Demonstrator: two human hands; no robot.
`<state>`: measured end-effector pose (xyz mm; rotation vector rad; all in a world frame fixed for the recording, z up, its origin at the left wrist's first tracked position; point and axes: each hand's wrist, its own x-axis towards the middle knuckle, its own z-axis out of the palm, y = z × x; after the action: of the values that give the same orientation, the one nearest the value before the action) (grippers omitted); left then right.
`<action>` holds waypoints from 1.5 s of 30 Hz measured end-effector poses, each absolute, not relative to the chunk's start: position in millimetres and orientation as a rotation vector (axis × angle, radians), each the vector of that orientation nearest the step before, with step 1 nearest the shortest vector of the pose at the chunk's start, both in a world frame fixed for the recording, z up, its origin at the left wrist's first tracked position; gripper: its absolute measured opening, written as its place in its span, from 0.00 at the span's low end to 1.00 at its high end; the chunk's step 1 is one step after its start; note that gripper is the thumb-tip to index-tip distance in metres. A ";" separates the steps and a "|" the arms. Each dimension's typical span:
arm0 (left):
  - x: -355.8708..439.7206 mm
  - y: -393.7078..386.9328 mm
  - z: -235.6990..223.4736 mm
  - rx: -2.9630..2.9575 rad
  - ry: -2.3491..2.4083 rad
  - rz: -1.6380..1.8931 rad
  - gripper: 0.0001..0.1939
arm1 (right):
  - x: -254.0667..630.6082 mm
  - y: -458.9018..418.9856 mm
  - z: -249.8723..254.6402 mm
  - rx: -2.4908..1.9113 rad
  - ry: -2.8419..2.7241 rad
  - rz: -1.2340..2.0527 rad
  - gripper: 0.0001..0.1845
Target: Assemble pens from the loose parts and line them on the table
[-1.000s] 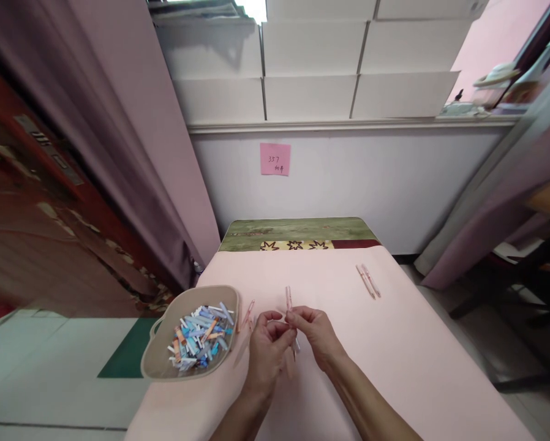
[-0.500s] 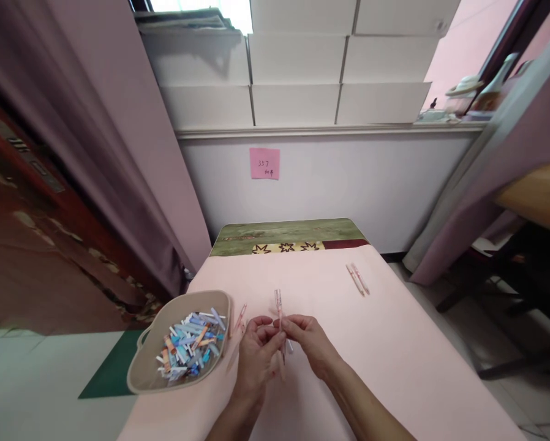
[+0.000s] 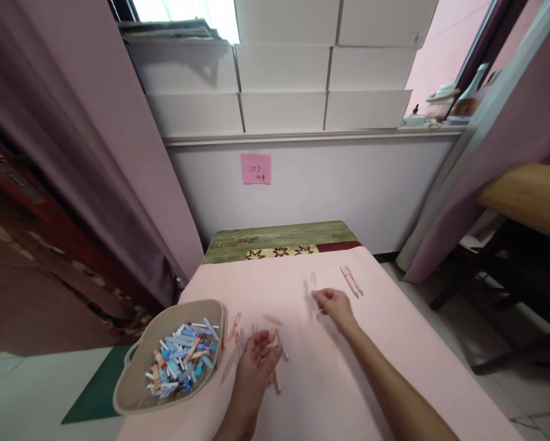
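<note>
My right hand [image 3: 335, 306] pinches a slim, pale, see-through pen [image 3: 313, 291] between thumb and fingertips, and motion smears the pen. To its right, two pinkish pens [image 3: 352, 282] lie side by side on the pink tabletop. My left hand [image 3: 256, 360] hovers with loosely curled fingers, the thumb apart, and nothing visible in it. Around and partly beneath that hand lie several loose pen pieces, among them a clear tube [image 3: 282, 345], a pale pink piece [image 3: 273, 319] and a red-and-pink piece [image 3: 234, 326].
A beige basket [image 3: 123, 383] with many blue, white and orange pen parts stands at the table's left edge. The pink cover [image 3: 348, 380] leaves the green patterned far end [image 3: 284, 234] exposed. A pink note [image 3: 255, 169] sticks to the wall below white boxes [image 3: 284, 110].
My hands were together on the pen; now they are apart. My right hand has carried the pen away to the right, toward the two pens. My left hand has let go, and the view has shifted.
</note>
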<state>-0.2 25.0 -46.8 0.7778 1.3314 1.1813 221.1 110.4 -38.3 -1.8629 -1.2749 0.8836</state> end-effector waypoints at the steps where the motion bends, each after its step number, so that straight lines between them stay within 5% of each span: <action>1: -4.4 20.6 -54.0 0.788 1.335 1.126 0.27 | 242.6 123.6 -38.6 -1.947 -1.279 0.796 0.18; 7: -18.0 -8.7 -72.9 0.792 1.333 1.047 0.24 | 311.8 170.6 -51.8 -2.311 -1.371 0.478 0.09; 16: -56.7 -24.7 -44.4 0.885 1.543 1.128 0.23 | 304.5 164.0 -63.2 -2.371 -1.575 0.289 0.14; 30: -158.9 33.9 1.3 1.227 1.857 1.286 0.16 | 165.5 62.0 -70.1 -1.693 -1.868 0.677 0.17; 38: -152.2 18.2 -13.8 1.397 1.842 1.238 0.13 | 82.7 96.5 -54.8 -1.448 -2.102 0.678 0.09; 45: -129.7 -42.0 0.3 1.779 1.934 1.170 0.08 | 40.3 128.9 -67.0 -1.350 -2.215 0.716 0.15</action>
<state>-129.7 -42.0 0.3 1.7790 1.9340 1.1700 40.3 128.9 -67.0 -1.3498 -2.2150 0.7162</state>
